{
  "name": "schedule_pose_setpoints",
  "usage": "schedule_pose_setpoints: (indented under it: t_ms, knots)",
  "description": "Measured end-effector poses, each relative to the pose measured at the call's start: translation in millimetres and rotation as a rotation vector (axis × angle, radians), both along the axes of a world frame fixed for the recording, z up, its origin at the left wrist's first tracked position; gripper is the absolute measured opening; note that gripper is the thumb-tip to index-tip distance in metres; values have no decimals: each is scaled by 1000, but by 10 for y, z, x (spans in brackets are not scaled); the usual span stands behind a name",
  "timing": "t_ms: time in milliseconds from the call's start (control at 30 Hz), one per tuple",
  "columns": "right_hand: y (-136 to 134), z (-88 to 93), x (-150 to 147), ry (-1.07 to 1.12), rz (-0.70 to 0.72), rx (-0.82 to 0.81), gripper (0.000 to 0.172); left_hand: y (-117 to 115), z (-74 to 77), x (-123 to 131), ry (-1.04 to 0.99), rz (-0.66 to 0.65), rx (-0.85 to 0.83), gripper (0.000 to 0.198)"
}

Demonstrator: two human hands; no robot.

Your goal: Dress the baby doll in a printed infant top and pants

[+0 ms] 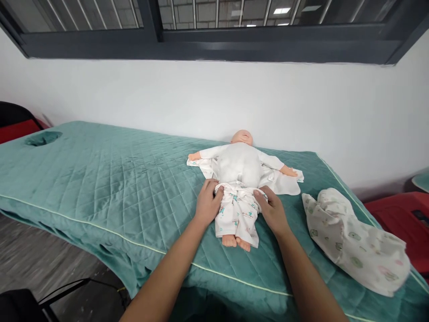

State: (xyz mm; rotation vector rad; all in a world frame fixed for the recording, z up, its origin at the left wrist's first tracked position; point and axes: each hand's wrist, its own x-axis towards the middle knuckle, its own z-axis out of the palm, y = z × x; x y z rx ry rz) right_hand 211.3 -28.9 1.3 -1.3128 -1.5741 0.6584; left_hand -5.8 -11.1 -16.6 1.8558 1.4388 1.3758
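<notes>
A baby doll (239, 163) lies on its back on a teal quilted bed (110, 179), head toward the wall, arms spread. It wears a white top and printed white trousers (237, 214); bare feet point toward me. My left hand (208, 202) grips the trousers' waistband at the doll's hip on the left. My right hand (271, 208) grips the waistband on the other side. Both hands have fingers curled into the cloth. An open white garment (284, 183) is spread under the doll.
A crumpled printed cloth (351, 243) lies on the bed to the right of the doll. The bed has a face hole (43, 137) at its far left. A white wall runs behind it. Red furniture (398, 219) stands at the right, and the floor is at lower left.
</notes>
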Motion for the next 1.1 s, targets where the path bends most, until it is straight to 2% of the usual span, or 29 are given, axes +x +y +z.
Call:
schedule_pose_setpoints:
  t_ms: [167,567,667,767,833,900,1100]
  knots:
    - [-48,33,-9,-3,27,-55,50,0,4,-2,-8,-5,1,13]
    - [-74,30,-2,32,112,-205,58,7,6,-9,-22,-3,-15,13]
    - [-86,28,0,26,132,-197,55,21,9,-8,-41,1,-20,13]
    - [-92,22,5,37,175,-207,42,12,19,-12,-47,14,-31,16]
    - [-89,13,7,49,197,-238,37,-29,22,-21,-38,12,-26,21]
    - [-80,4,8,57,198,-275,39,-108,15,-42,-22,0,-3,24]
    - [-50,-9,7,18,103,-284,35,-433,-74,-155,44,-36,38,26]
